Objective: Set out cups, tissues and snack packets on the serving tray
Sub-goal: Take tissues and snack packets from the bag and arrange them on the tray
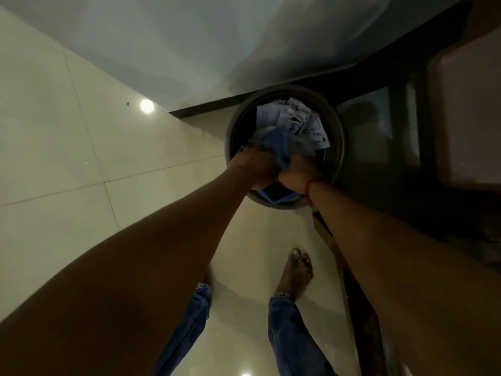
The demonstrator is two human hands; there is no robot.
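A round dark bin point(334, 126) stands on the floor by the wall. Inside it lie crumpled white papers with blue print point(295, 120) and a bluish plastic bag point(282, 143). My left hand point(256, 164) and my right hand point(298, 172) reach down into the bin, both closed on the bluish bag at its near side. A red thread circles my right wrist. No tray, cups, tissues or snack packets show in this view.
Pale glossy floor tiles point(81, 158) spread to the left and below. A dark wooden piece of furniture with glass panels point(379, 126) stands at the right. My bare foot point(296, 272) and jeans are under the arms. A pale wall point(189, 50) is behind the bin.
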